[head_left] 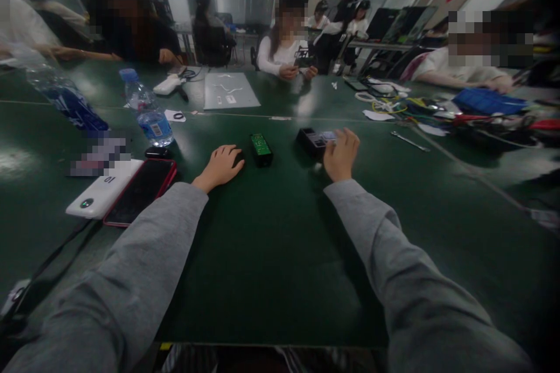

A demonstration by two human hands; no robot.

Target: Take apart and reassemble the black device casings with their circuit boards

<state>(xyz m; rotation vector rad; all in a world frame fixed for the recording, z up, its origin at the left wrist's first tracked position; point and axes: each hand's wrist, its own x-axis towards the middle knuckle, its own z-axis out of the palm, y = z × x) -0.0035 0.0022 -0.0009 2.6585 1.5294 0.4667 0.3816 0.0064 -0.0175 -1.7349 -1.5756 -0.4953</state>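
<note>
My left hand [222, 164] lies palm down on the dark green table [280, 256], its fingers spread and holding nothing. Just right of it sits a small black case with a green circuit board [261, 144] facing up. My right hand [343, 154] is at the right end of a black compartment box [311, 142], its fingers apart and slightly bent. The hand covers part of this box. Pale or greyish pieces show in the box, too blurred to name.
At left are a white power bank [105, 189], a red-edged phone [142, 192] and water bottles [151, 111]. A wrench [410, 141] and tangled cables [476, 122] lie at right. A grey sheet [231, 91] lies ahead. Several people sit around.
</note>
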